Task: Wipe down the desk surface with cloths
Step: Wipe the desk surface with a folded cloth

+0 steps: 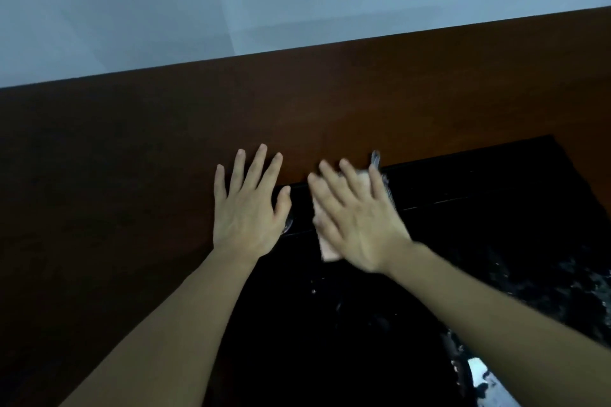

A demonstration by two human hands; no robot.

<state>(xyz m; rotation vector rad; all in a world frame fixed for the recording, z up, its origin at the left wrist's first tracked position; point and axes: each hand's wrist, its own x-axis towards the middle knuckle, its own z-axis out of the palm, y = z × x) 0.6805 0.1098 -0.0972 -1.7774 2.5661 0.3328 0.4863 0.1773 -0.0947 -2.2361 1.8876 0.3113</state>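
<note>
Pale pink cloth [325,241] lies flat under the right hand [360,221] on the desk [132,158].

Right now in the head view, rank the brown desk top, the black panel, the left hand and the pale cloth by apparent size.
1. brown desk top
2. black panel
3. left hand
4. pale cloth, unsure: the right hand covers most of it.
</note>
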